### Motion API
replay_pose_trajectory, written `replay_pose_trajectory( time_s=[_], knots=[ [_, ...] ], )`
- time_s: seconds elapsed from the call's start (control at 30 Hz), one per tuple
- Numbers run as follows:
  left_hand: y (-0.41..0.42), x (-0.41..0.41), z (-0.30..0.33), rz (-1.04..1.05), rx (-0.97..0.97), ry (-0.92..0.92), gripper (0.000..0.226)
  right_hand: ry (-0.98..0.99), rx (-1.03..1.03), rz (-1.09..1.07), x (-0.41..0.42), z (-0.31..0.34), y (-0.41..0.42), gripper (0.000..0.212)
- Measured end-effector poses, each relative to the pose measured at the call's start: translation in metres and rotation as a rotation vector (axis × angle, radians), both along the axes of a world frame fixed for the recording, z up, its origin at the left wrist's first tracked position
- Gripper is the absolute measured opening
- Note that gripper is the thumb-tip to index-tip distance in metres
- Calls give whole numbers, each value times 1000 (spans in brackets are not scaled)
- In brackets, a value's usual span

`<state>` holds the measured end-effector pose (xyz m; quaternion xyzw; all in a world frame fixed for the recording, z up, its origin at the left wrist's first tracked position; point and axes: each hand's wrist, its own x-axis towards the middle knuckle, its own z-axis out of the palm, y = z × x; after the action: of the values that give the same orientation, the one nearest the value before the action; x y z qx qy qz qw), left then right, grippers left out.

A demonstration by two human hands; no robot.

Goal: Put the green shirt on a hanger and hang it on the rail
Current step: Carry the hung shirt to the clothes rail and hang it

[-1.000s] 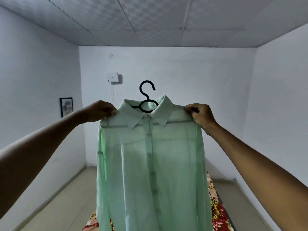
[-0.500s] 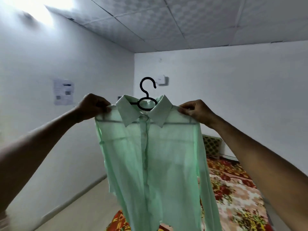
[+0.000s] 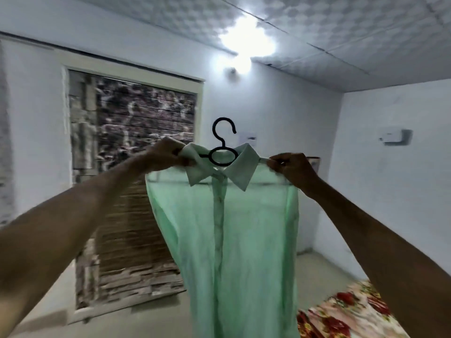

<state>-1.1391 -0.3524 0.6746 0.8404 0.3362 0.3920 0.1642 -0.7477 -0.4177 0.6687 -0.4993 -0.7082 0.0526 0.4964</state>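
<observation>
My left hand (image 3: 166, 154) has its fingers (image 3: 176, 152) curled tight on the left shoulder of the green shirt (image 3: 234, 230), just beside the collar. My right hand (image 3: 291, 167) pinches the right shoulder, fingers together on the cloth. Both arms reach forward and up, holding the shirt out in front of me at about head height.

The shirt is already on the black hanger (image 3: 223, 145). The hook stands upright above the collar, free in the air, and the ring under it shows in the open neck. The body of the shirt hangs straight down, buttoned front toward me, and runs out of view at the bottom.

Behind the shirt on the left is a large framed panel (image 3: 127, 186) with a mottled brown and grey surface, blurred. A ceiling light (image 3: 246, 42) glares above. A small white box (image 3: 395, 137) sits on the right wall. A flowered bedcover (image 3: 351, 313) shows at the lower right, on a pale floor (image 3: 156, 318).

Half a second ago a bare white wall with a paper sheet stood to the left; now the panel fills that side, and the white box has moved from behind the hook to the far right. My grip on the shoulders is unchanged.
</observation>
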Motion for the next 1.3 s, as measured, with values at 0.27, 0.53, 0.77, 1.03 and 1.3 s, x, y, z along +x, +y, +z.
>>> replay_pose_trajectory(
  time_s=[0.27, 0.53, 0.77, 1.03, 1.3],
  knots=[
    [-90, -178, -12, 251, -34, -117, 16, -246, -61, 467, -235, -4, 44, 44],
    [-181, -359, -24, 619, -28, -170, 16, -134, -72, 845, -477, -14, 72, 32],
    [-266, -501, -23, 1033, 10, -85, 52, -36, -74, 1244, -706, -27, 80, 45],
    [-395, -615, -42, 1547, -49, 45, 22, -252, -89, 1612, -918, -38, 6, 16],
    [-535, -738, -77, 1857, -146, -9, 25, -253, -112, 1823, -1130, -71, -128, 18]
  ],
)
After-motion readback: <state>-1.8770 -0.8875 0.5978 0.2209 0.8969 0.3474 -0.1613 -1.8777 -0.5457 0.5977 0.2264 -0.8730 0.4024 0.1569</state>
